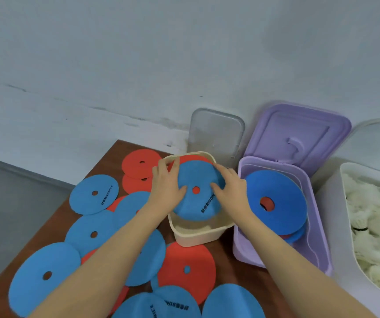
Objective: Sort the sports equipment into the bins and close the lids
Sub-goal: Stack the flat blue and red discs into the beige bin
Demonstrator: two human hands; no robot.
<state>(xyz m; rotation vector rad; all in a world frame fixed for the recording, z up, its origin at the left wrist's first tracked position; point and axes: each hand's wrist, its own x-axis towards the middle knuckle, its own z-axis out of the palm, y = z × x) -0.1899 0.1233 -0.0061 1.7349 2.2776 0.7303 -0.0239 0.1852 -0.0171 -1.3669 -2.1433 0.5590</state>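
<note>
A blue flat disc [198, 203] with a centre hole lies bent over the mouth of the cream bin [201, 236], with a red disc under it. My left hand [167, 188] grips the disc's left edge. My right hand [229, 187] presses on its right side with spread fingers. The purple bin [317, 239] to the right holds blue and red discs [276, 200]; its lid [299, 136] stands open against the wall. A white bin [335, 249] at far right holds white shuttlecocks [376, 226].
Several blue discs [93, 195] and red discs [186, 269] lie scattered over the brown table [113, 161]. A clear lid [216, 131] leans on the wall behind the cream bin. Grey floor lies to the left of the table.
</note>
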